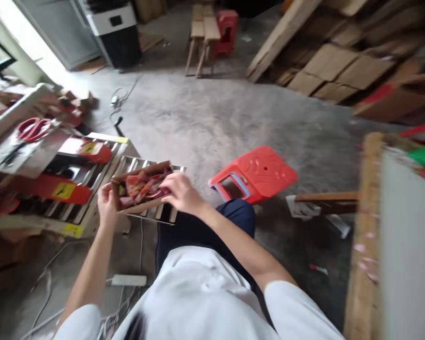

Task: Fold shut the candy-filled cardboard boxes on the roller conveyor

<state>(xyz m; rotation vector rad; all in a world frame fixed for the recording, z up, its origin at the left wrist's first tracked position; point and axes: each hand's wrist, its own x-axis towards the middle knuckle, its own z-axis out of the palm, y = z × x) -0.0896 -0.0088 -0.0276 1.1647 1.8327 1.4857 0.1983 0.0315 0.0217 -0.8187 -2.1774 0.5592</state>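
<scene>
A small open cardboard box (141,208) full of small red, pink and yellow packets (141,186) is held just above the end of a roller conveyor (168,212). My left hand (107,200) grips its left end, thumb and fingers closed on the wall. At the right end is my right hand (182,191), its fingers bent over the rim and touching the packets, the thumb by the near side. Blur hides the exact fingertip contact. Left of the box, red boxes with yellow labels (65,190) lie on the rollers.
Red-handled scissors (33,130) rest on a plastic-wrapped stack at left. A red plastic stool (265,172) stands by my knee. Cables and a white power strip (129,280) lie on the floor. A wood-edged table (366,226) is at right; cardboard stacks (333,61) stand behind.
</scene>
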